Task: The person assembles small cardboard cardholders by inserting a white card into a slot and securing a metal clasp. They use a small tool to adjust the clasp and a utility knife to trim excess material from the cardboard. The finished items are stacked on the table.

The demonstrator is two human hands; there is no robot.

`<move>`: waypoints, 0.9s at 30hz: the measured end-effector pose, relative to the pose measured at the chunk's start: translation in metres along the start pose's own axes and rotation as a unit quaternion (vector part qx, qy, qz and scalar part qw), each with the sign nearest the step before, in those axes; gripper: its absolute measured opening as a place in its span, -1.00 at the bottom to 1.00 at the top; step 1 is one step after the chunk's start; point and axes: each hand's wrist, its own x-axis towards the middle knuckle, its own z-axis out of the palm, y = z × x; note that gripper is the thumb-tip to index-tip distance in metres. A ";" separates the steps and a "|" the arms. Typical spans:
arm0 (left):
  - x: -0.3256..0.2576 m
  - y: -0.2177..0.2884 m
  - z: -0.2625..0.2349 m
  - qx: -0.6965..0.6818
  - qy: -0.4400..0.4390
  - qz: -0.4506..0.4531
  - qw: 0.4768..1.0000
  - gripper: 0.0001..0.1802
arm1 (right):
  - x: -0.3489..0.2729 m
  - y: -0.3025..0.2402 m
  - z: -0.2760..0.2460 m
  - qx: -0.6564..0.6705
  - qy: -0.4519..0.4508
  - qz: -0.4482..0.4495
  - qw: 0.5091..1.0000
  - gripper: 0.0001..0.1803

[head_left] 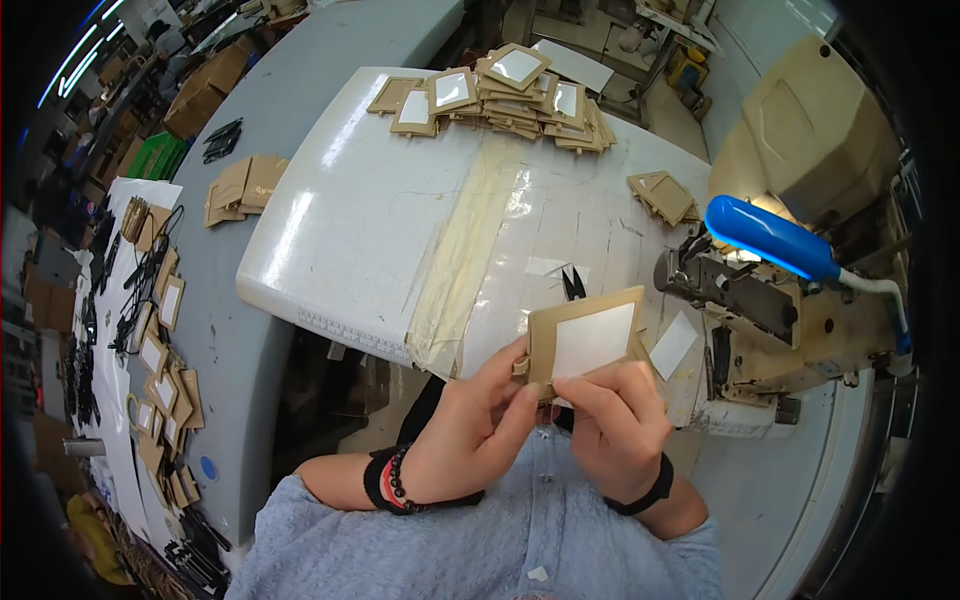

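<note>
Light-blue fuzzy clothing (480, 545) fills the lower edge, nearest the camera. Above it, the left hand (465, 435) grips the lower left corner of a tan pouch (590, 340) with a white panel, while the right hand (625, 425) pinches its lower edge. The pouch is held tilted above the near side of the white table (350, 200). Black pointed blades (573, 284) show just beyond it; similar pouches (515, 95) lie heaped at the far end. To the right stands a sewing machine (830, 325).

Both hands (460, 440) (625, 430) pinch close together, fingers (597, 403) curled, forearms (335, 480) angled inward from either side.
</note>
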 end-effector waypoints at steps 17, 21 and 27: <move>-0.003 0.002 0.009 0.063 0.013 0.035 0.997 -0.53 | -0.009 0.003 0.002 0.089 0.023 0.044 0.995 -0.66; -0.003 0.003 0.013 0.094 0.026 0.050 0.994 -0.54 | -0.004 -0.011 0.005 0.118 0.074 0.116 0.983 -0.64; -0.001 0.006 0.009 -0.030 0.009 -0.019 0.999 -0.57 | -0.002 -0.008 -0.001 0.037 0.017 0.052 0.998 -0.70</move>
